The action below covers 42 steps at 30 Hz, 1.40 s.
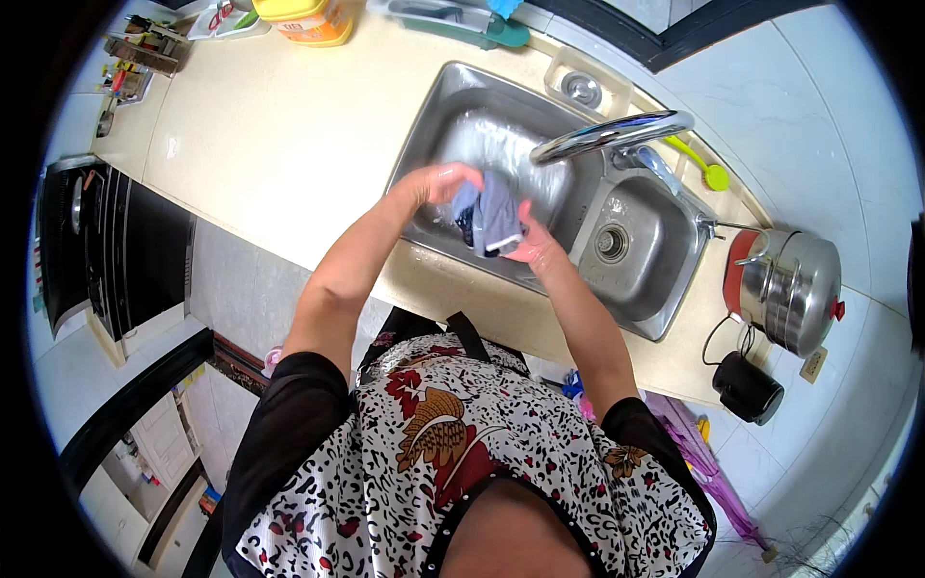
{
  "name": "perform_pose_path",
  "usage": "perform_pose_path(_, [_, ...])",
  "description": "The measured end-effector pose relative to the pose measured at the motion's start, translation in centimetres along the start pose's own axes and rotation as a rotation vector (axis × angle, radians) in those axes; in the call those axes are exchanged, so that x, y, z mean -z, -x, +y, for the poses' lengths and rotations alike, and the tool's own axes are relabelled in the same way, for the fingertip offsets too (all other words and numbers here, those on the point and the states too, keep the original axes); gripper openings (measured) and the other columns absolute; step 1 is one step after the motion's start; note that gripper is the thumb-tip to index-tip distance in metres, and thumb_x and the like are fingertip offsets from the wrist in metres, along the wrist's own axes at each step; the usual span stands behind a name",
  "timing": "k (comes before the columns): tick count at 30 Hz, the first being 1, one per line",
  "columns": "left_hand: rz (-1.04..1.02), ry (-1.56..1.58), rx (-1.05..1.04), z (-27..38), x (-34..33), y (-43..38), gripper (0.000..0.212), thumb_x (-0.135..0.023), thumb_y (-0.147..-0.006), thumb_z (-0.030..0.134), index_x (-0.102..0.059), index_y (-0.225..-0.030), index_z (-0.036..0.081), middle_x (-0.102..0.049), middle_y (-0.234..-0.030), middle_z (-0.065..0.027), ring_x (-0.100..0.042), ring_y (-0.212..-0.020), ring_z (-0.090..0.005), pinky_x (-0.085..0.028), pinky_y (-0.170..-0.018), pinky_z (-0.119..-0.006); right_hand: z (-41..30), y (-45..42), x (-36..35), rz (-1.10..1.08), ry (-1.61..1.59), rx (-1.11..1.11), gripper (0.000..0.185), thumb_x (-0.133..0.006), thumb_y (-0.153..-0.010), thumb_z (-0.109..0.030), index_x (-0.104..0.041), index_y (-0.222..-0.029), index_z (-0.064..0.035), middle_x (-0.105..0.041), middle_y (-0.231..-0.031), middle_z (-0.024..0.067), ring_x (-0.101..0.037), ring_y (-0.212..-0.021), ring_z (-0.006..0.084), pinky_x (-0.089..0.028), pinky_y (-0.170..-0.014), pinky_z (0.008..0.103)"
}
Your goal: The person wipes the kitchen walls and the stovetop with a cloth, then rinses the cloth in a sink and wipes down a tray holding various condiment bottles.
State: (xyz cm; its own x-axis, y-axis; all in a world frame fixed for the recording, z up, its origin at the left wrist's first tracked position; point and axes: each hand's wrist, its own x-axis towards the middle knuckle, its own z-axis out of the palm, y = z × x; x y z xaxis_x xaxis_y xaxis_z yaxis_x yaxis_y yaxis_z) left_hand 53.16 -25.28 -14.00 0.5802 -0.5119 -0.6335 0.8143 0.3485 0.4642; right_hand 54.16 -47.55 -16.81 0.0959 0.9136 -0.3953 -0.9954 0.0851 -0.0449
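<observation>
A wet grey-blue cloth (498, 213) with a dark patch and a white edge is bunched up over the larger basin (462, 94) of a steel double sink. My left hand (449, 182) grips its upper left side. On the lower right, my right hand (533, 238) holds the cloth near the white edge, with the thumb raised. Both hands look wet. The arched chrome faucet (607, 134) reaches over the basin, its spout end just up and right of the cloth. Wet, shiny steel shows beneath the hands.
To the right is a smaller basin (629, 246) with a drain strainer. A steel steamer pot (788, 289) and a black kettle (748, 390) stand beyond it. Behind the sink lies a green brush (712, 173). A yellow jug (307, 22) stands on the cream countertop (289, 130).
</observation>
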Motion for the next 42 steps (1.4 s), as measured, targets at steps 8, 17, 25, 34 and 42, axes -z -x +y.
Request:
perform_pose_path(8, [-0.382,0.702,-0.398,-2.9,-5.4,-0.7,0.071,-0.043,-0.079,0.066,-0.044,-0.128,0.015,-0.045,-0.128,-0.0184,-0.043,-0.117,-0.0392,-0.037,-0.095,-0.053,1.1,0.6,-8.1,0.168,-0.138,0.187,0.040,-0.063,-0.069,-0.018,-0.057,-0.107,-0.0119,-0.061,-0.102,0.0089,-0.055,-0.096,0.0324,-0.039,-0.086,0.0592])
perform_pose_path(17, [0.065,0.584,-0.438,0.3,-5.2,-0.9,0.023,-0.063,-0.082,0.026,-0.057,-0.099,0.012,-0.060,-0.092,-0.0072,-0.059,-0.088,-0.0192,-0.051,-0.075,-0.034,0.7,-0.6,-7.7,-0.191,-0.295,0.062,0.033,-0.069,-0.077,-0.027,-0.054,-0.100,-0.0069,-0.054,-0.086,0.0041,-0.047,-0.063,0.0102,-0.029,-0.036,0.0183])
perform_pose_path(25, [0.305,0.075,-0.471,3.0,-3.4,-1.2,0.028,-0.062,-0.082,0.027,-0.059,-0.100,0.006,-0.059,-0.080,-0.0070,-0.059,-0.072,-0.0163,-0.050,-0.063,-0.030,-0.1,-3.0,-11.2,0.540,0.628,0.219,0.026,-0.071,-0.074,-0.020,-0.054,-0.089,-0.0082,-0.053,-0.069,0.0026,-0.045,-0.047,0.0091,-0.025,-0.033,0.0197])
perform_pose_path(34, [1.040,-0.551,-0.564,0.4,-1.2,-4.4,0.039,-0.055,-0.086,0.029,-0.058,-0.103,-0.006,-0.064,-0.094,-0.0191,-0.062,-0.078,-0.0300,-0.047,-0.071,-0.039,1.8,-4.7,-10.4,1.041,1.602,0.498,0.040,-0.073,-0.060,-0.029,-0.064,-0.079,0.0056,-0.066,-0.079,0.0211,-0.066,-0.076,0.0305,-0.050,-0.070,0.0386])
perform_pose_path(42, [1.183,-0.496,-0.389,-1.3,-2.2,-3.3,0.041,-0.054,-0.087,0.030,-0.055,-0.114,-0.001,-0.058,-0.112,-0.0221,-0.055,-0.105,-0.0331,-0.044,-0.084,-0.039,3.9,-5.0,-9.1,1.257,2.006,0.428,0.038,-0.070,-0.064,-0.025,-0.056,-0.091,-0.0033,-0.065,-0.084,0.0191,-0.063,-0.077,0.0359,-0.050,-0.071,0.0430])
